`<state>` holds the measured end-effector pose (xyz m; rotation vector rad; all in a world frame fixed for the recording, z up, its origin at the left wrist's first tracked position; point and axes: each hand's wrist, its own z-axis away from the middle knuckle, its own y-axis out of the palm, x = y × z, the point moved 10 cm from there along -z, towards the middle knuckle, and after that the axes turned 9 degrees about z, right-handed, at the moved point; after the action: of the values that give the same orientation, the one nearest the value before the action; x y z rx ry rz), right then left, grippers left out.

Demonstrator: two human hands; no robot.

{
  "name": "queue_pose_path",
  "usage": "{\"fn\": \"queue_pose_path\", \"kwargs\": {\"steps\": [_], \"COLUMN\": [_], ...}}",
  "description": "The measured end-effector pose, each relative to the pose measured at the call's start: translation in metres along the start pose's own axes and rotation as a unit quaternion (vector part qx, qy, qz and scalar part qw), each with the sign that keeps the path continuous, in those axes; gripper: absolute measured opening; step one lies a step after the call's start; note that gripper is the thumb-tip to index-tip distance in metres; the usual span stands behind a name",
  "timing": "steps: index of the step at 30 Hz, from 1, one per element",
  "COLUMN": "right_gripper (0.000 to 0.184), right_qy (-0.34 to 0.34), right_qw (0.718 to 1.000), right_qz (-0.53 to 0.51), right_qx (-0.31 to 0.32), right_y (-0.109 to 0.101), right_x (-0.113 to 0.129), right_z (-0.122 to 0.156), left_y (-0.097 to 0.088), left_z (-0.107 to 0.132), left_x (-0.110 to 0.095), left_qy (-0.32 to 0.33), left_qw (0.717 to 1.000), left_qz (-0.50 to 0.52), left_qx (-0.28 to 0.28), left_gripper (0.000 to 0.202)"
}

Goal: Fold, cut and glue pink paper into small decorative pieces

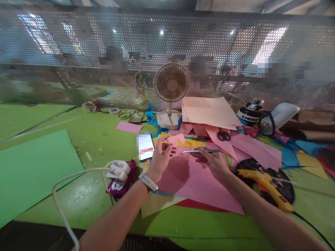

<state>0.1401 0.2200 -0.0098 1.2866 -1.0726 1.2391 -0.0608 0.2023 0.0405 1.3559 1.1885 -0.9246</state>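
Observation:
My left hand (162,153), with a white watch band on the wrist, has its fingers bent in a pinch at a small cut piece of pink paper (178,139). Between the fingers of my right hand (211,161) lies a slim silver pair of tweezers (190,151), tip pointing left toward the left hand. Both hands are over a large pink paper sheet (188,177). Beside the left hand lies a lit phone (145,148). A yellow glue gun (264,181) rests on a dark round thing to the right of my right forearm.
A beige fan (171,85) stands behind the hands, before a perforated metal screen (86,45). Black scissors (224,135) lie on scattered coloured paper. White plugs (119,170) sit in a purple power strip (133,174), its cable looping left. A green sheet (34,170) lies farther left.

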Motion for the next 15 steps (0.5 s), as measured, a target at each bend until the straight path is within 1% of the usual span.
{"fn": "queue_pose_path", "kwargs": {"steps": [2, 4, 7, 10, 12, 15], "right_gripper": [0.022, 0.020, 0.018, 0.017, 0.016, 0.016], "right_qy": [0.037, 0.058, 0.068, 0.077, 0.082, 0.078], "right_qw": [0.998, 0.994, 0.992, 0.990, 0.989, 0.988], "right_qz": [-0.058, -0.090, -0.110, -0.116, -0.122, -0.134], "right_qx": [0.002, 0.003, 0.000, 0.010, 0.015, 0.018], "right_y": [0.000, 0.002, 0.003, 0.007, 0.008, 0.008], "right_x": [-0.007, -0.011, -0.012, -0.011, -0.011, -0.011], "right_z": [0.001, 0.002, 0.003, 0.004, 0.005, 0.006], "left_y": [0.000, 0.002, 0.008, 0.015, 0.018, 0.019], "left_z": [0.001, 0.003, 0.005, 0.007, 0.008, 0.009], "left_x": [0.008, 0.015, 0.021, 0.022, 0.021, 0.020], "left_qy": [-0.025, -0.049, -0.076, -0.093, -0.096, -0.095], "left_qw": [1.000, 0.999, 0.996, 0.993, 0.991, 0.990], "left_qz": [-0.005, 0.001, 0.028, 0.050, 0.066, 0.077], "left_qx": [-0.004, 0.003, 0.026, 0.052, 0.067, 0.072], "left_gripper": [0.032, 0.030, 0.030, 0.032, 0.033, 0.036]}}
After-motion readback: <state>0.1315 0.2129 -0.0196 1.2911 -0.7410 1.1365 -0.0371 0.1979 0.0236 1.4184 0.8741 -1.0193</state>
